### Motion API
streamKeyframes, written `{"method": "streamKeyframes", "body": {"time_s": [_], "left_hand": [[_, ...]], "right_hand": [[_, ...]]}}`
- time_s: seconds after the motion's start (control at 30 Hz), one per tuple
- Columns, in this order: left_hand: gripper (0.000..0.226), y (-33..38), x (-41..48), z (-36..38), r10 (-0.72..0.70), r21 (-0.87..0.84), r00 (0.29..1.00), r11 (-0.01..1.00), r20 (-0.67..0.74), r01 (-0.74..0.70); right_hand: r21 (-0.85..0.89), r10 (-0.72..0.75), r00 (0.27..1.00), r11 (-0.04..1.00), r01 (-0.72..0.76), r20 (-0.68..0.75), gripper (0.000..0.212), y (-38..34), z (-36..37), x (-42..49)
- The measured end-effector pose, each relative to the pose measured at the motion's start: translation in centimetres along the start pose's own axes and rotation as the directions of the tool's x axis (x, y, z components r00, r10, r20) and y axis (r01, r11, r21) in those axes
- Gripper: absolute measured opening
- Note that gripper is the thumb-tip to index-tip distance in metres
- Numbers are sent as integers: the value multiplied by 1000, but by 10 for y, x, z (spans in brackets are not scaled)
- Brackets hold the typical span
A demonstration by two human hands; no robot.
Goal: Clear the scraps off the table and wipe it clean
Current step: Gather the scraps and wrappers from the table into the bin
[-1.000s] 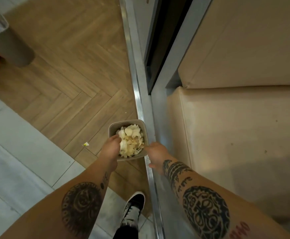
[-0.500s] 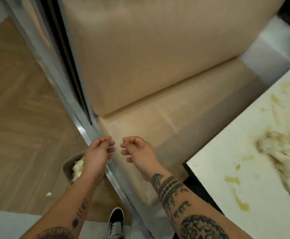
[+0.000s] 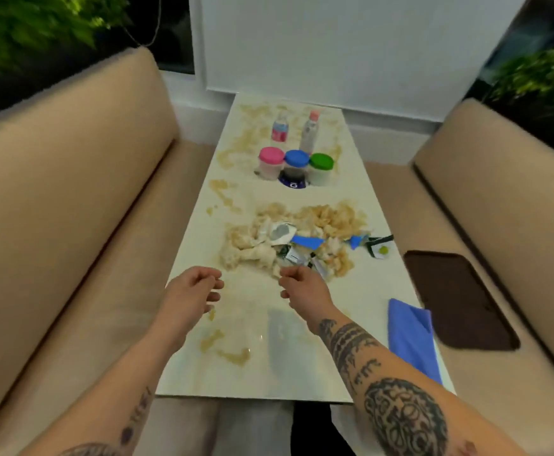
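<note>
Beige scraps, three jars, two bottles.

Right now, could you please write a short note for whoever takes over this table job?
Left hand and right hand: both empty, loosely curled, over the near end of the table.
Scrap pile of food and wrappers sits mid-table, just beyond the right hand.
Blue cloth lies folded at the near right edge, untouched.
Jars and bottles stand at the far end.
Left: clear the pile, then wipe the smears.
</note>
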State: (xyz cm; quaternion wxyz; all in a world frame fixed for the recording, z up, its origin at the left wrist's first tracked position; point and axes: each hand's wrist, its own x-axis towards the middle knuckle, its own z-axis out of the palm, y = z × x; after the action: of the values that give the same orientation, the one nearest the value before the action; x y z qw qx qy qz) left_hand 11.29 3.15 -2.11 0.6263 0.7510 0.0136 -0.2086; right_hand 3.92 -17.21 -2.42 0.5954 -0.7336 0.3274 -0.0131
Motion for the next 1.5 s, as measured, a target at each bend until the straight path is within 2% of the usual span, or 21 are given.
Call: {"method": "streamKeyframes", "body": {"time_s": [0.07,0.13,0.27,0.33,0.4,0.47,0.5,0.6,0.7,0.8,0.87,0.97,1.03,1.1,1.2,1.33,1.5], "left_hand": [[19,12,14,29,16,105,996,994,86,-25],[17,18,29,53,33,192,992,980,125,-56],[14,20,56,84,29,336,994,940,106,-64],[13,18,65,96,15,387,995,921,97,-52],[13,16,72,105,4,442,994,896,108,-52],[13,12,79,112,-11,459,994,888,112,-42],[13,9,82,114,-22,456,994,890,106,-29],[16,1,90,116,-42,430,996,903,78,4],[17,-2,92,118,-53,299,998,953,24,44],[14,4,84,127,-88,112,996,990,1,87],[20,11,77,134,-126,-60,990,990,66,130],[30,27,68,145,-159,-341,953,908,257,243],[26,33,66,148,-177,-451,950,847,259,281],[17,34,66,147,-215,-439,961,857,172,270],[13,26,67,133,-230,-366,973,904,21,222],[22,14,72,102,-272,-370,959,901,-78,225],[11,0,75,80,-369,-280,925,900,-88,333]], "right_hand": [[-45,-2,996,999,-3,-90,11,10,-26,16],[-138,-38,993,990,22,-115,13,13,-44,30],[-349,-113,993,932,94,-35,16,10,-51,57],[-489,-149,988,860,148,37,29,7,-44,74],[-639,-175,978,740,207,115,39,7,-35,93],[-759,-184,968,603,247,169,37,11,-27,106],[-783,-191,965,567,256,178,32,14,-25,111],[-744,-240,958,608,276,159,23,22,-27,116],[-659,-311,948,700,273,63,25,24,-36,111],[-421,-309,944,876,235,-115,23,14,-45,100],[-276,-289,943,931,237,-167,19,6,-47,93],[-262,-307,949,924,280,-69,15,-3,-44,76],[-323,-344,938,886,334,25,14,-1,-38,64],[-296,-353,932,884,361,82,13,5,-34,56],[-173,-296,949,934,311,108,25,20,-31,54],[-367,-181,982,911,187,50,29,31,-24,72],[-622,-184,977,754,210,106,42,26,-5,95]]}}
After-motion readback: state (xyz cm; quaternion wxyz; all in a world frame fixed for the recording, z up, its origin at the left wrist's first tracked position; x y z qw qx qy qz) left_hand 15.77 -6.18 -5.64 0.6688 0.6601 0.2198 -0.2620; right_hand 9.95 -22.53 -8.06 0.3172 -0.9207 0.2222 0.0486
